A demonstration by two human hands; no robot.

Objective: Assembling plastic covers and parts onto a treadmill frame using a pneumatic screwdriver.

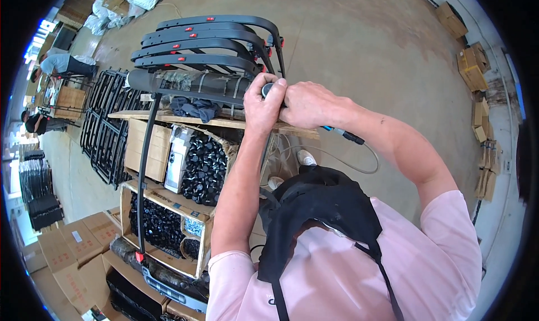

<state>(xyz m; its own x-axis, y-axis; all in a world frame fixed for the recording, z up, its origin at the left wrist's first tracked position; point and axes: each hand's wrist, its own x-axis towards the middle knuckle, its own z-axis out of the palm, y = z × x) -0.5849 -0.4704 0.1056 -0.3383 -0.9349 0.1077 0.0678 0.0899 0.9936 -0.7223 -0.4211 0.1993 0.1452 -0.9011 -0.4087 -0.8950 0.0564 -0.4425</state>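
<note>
My left hand [261,105] is closed, thumb and fingers pinching a dark round piece [268,89] with a pale rim, at the end of the black tube frame. My right hand [311,103] is a fist against it, closed on a hose-fed tool whose body is mostly hidden. From under that wrist runs a blue and black hose fitting [343,133]. Just beyond my hands several curved black tube frames [208,24] with red clips lie stacked. Beneath them is a padded grey roll [185,82], partly wrapped in torn film.
Below the stand, a carton of black knobs [205,166] and a wooden-edged bin of small black parts [154,223] sit at my left. A pale hose [375,158] loops beside my right arm. Black frames [106,124] lean farther left; two people work beyond. Cartons [473,68] line the right wall.
</note>
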